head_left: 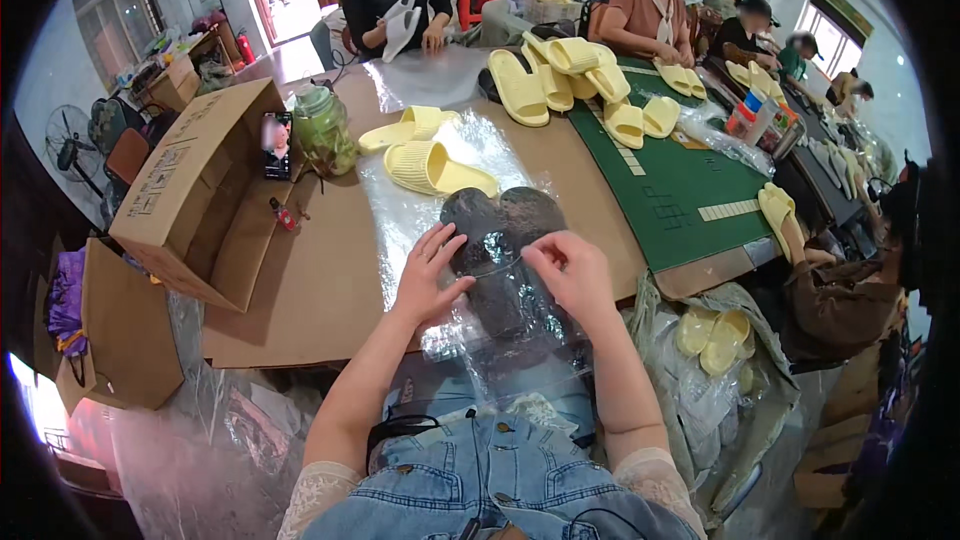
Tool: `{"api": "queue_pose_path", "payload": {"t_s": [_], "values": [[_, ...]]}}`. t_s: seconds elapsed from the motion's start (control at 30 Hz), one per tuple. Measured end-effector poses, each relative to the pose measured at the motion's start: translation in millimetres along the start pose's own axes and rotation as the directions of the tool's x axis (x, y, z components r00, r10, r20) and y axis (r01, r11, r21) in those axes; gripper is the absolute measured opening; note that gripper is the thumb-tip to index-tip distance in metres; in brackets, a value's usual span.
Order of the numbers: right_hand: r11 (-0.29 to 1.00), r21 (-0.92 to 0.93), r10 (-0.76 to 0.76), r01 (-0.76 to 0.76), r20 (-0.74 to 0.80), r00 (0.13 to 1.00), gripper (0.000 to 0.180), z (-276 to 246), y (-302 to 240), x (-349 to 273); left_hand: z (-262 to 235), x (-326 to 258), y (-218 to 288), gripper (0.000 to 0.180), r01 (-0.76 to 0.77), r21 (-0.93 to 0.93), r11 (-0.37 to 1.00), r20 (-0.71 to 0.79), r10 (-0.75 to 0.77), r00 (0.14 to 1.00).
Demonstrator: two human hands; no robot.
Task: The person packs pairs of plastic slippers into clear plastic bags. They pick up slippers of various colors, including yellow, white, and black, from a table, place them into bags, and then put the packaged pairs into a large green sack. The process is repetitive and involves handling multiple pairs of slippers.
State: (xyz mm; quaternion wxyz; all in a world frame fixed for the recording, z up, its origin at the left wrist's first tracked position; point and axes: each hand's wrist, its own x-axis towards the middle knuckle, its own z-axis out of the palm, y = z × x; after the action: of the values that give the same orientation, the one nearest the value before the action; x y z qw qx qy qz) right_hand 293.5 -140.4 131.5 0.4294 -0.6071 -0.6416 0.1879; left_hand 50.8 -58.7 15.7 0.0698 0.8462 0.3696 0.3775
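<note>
In front of me at the table's near edge lies a pair of dark slippers (pixel 505 305), side by side in a clear plastic bag (pixel 540 352). Part of the bag hangs past the edge. My left hand (pixel 430 280) rests along the slippers' left side, its fingers spread. With thumb and fingertips together, my right hand (pixel 572 278) pinches the bag's film at the right, beside a line across the slippers. Just beyond lie two yellow slippers, a nearer one (pixel 437 169) and a farther one (pixel 410 127), on a stack of clear bags (pixel 385 210).
On the left stand an open cardboard box (pixel 185 202), a propped phone (pixel 277 145), a lidded jar (pixel 323 128) and a small red bottle (pixel 284 213). More yellow slippers (pixel 520 88) are heaped near a green board (pixel 690 195). Several people sit around the tables. A sack (pixel 715 390) with slippers stands right.
</note>
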Motion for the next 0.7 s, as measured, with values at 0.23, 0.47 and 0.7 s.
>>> {"api": "queue_pose_path", "payload": {"t_s": [0.23,0.47,0.7], "values": [[0.848,-0.495,0.22,-0.188,0.005,0.976,0.062,57.4,48.4,21.5,0.3,-0.8,1.5,0.052,0.01,-0.065,0.998,-0.082,-0.016,0.996],[0.781,-0.622,0.025,-0.061,-0.066,0.997,0.053,95.1,78.4,10.5,2.3,0.1,0.6,0.047,0.005,-0.095,0.995,-0.097,-0.014,0.995],[0.801,-0.598,-0.083,0.029,-0.062,0.995,0.033,101.1,81.3,7.8,3.0,0.7,0.7,0.046,0.011,-0.104,0.995,-0.098,-0.021,0.995]]}}
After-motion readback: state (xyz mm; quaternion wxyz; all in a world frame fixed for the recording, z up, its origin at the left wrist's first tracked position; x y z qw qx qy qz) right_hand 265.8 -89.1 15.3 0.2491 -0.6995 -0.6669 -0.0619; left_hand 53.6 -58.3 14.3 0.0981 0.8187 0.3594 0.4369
